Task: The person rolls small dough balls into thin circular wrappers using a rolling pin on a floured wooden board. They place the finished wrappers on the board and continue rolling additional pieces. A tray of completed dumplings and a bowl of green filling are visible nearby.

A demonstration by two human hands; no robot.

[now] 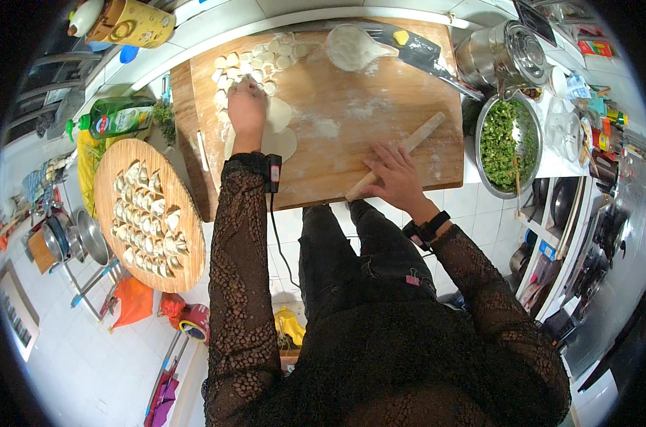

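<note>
My left hand (246, 109) reaches into the small dough pieces (259, 60) at the far left of a floured wooden board (323, 160). Its fingertips are bunched among them, and whether they hold a piece is hidden. Rolled dough wrappers (280, 144) lie just right of that wrist, some overlapping. Near the front edge, my right hand (395, 173) lies over a wooden rolling pin (427, 131), fingers across it and thumb along the near end. The pin slants from the front edge towards the right. Loose flour (360, 109) dusts the wood between my hands.
Flour fills a bowl (352, 48) at the back, beside a cleaver (419, 53) bearing a yellow lump. A steel bowl (536, 155) of chopped green filling stands right. Filled dumplings sit on a round tray (189, 261) at left, near a green bottle (117, 121).
</note>
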